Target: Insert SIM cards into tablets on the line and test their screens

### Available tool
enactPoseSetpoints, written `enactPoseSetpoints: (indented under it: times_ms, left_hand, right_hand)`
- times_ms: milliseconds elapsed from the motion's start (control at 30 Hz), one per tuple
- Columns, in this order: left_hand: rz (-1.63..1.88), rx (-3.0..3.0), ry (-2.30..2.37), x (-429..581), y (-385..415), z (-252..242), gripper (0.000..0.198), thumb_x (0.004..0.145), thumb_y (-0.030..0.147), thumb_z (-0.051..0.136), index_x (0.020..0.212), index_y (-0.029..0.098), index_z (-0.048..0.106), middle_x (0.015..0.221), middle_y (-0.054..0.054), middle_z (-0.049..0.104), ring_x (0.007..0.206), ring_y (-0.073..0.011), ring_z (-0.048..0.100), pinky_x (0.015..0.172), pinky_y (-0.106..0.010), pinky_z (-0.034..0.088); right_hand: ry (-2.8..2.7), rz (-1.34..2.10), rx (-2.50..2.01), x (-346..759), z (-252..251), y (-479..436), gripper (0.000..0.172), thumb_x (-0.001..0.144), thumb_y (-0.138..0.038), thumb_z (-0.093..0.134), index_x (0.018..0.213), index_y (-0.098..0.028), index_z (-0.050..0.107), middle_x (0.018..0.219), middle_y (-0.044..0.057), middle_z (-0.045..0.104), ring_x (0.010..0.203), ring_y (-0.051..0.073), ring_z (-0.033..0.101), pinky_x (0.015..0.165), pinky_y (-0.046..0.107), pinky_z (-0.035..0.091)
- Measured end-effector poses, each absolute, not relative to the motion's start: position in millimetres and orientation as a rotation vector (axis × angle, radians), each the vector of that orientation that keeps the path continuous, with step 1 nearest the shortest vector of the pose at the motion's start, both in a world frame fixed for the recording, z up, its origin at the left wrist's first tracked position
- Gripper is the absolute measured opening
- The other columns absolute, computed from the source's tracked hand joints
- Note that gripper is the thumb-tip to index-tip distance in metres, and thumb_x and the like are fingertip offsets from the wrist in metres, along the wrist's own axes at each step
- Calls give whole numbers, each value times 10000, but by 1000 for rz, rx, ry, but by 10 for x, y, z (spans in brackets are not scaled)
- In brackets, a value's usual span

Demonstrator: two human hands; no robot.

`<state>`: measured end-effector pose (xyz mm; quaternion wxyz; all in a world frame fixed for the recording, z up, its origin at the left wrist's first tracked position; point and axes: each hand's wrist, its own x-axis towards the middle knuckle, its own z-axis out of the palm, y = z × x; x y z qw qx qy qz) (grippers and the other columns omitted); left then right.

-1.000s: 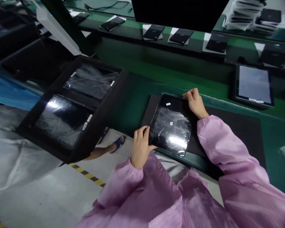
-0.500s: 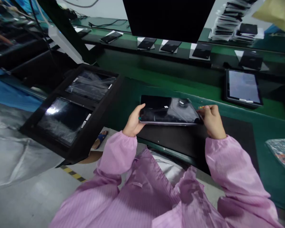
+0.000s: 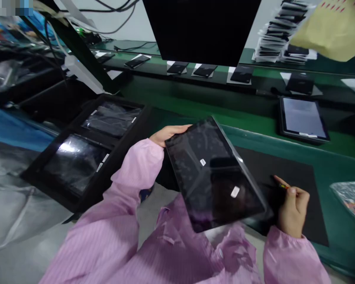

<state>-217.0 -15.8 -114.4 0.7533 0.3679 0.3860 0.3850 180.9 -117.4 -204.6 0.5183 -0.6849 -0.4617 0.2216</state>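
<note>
My left hand [image 3: 168, 135] grips the upper left corner of a dark tablet [image 3: 214, 177], which is tilted and raised over the bench edge. Two small white labels show on its glossy face. Off to the right, over a black mat [image 3: 301, 177], my right hand [image 3: 294, 207] is closed, with a small orange and yellow item [image 3: 283, 186] pinched between thumb and finger. That item is too small to name. My right hand is apart from the tablet.
A black tray [image 3: 112, 148] with film-covered screens lies left. Behind, a lit tablet [image 3: 303, 118] rests on the green bench, and a shelf holds several dark devices [image 3: 241, 74] on white sheets. A clear plastic bag [image 3: 352, 199] lies right. A dark panel [image 3: 201, 31] hangs ahead.
The tablet has turned and tipped so that its face shows more fully. My right hand has moved away from it, right and nearer to me, still pinching the small item.
</note>
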Motion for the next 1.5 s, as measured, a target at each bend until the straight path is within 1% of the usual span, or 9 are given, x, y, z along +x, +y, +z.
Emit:
enactPoseSetpoints:
  times_ms: [167, 333, 600, 833, 1033, 1167, 1300, 1433, 1500]
  left_hand:
    - [371, 1065, 767, -1703, 435, -1289, 313, 817, 181, 651, 1120, 128, 713, 1209, -93, 706, 1239, -229, 592, 1121, -339, 374]
    - [311, 1119, 727, -1486, 649, -1314, 308, 771, 248, 710, 1069, 177, 739, 1160, -97, 727, 1134, -246, 660, 1020, -349, 470]
    - [334, 1134, 814, -1660, 717, -467, 418, 716, 145, 764, 1130, 107, 718, 1201, -165, 693, 1054, -290, 690, 892, -322, 523]
    - [505, 1220, 1023, -1544, 408, 319, 374, 638, -14, 714, 969, 157, 752, 990, -72, 747, 1046, -287, 684, 859, -342, 534]
    - [627, 1377, 886, -1467, 188, 461, 470, 519, -45, 782, 908, 216, 751, 916, -11, 762, 972, -272, 708, 815, -341, 566]
    - [596, 1420, 908, -1458, -15, 444, 393, 582, -29, 767, 898, 204, 758, 928, -35, 763, 1008, -273, 706, 831, -321, 564]
    - [722, 1693, 852, -1544, -264, 382, 324, 655, 45, 730, 940, 194, 769, 909, -58, 746, 824, -229, 706, 708, -254, 543]
    - [818, 1959, 784, -1624, -368, 285, 249, 687, 71, 625, 840, 192, 781, 820, -54, 723, 699, -181, 628, 620, -233, 471]
    - [818, 1957, 804, -1621, -363, 266, 278, 666, 42, 596, 809, 190, 782, 804, -51, 717, 712, -181, 621, 634, -239, 457]
  right_hand:
    - [-1149, 537, -1647, 1863, -2049, -1039, 349, 905, -591, 426, 885, -243, 403, 1090, 108, 719, 1117, 252, 603, 1058, 522, 340]
    - [-1095, 738, -1527, 1673, -1832, -1060, 254, 928, -509, 489, 897, -261, 448, 1150, 98, 703, 1106, 265, 635, 1043, 571, 390]
    - [-1259, 763, -870, 680, -1345, -714, 57, 986, -289, 393, 938, -260, 405, 1294, 115, 647, 1156, 261, 637, 910, 535, 531]
    - [-1124, 723, -820, 559, -943, -660, 85, 977, -287, 338, 896, -264, 347, 1260, 110, 654, 1136, 261, 630, 873, 522, 516]
    - [-1083, 801, -816, 626, -939, -740, 114, 970, -302, 304, 868, -263, 336, 1221, 92, 648, 1094, 247, 649, 796, 469, 537]
    - [-1072, 824, -770, 686, -1068, -871, 116, 966, -296, 324, 870, -266, 382, 1135, 89, 688, 1135, 275, 642, 848, 545, 529]
    - [-1067, 648, -791, 768, -1008, -1029, 112, 952, -292, 381, 876, -281, 463, 1019, 58, 710, 1107, 294, 651, 948, 621, 458]
    - [-1009, 284, -727, 883, -882, -1169, 65, 875, -244, 549, 882, -292, 592, 725, 10, 629, 809, 283, 691, 783, 513, 509]
    - [-1165, 243, -842, 961, -858, -1254, 71, 867, -253, 566, 884, -313, 600, 717, 7, 634, 785, 283, 683, 716, 493, 509]
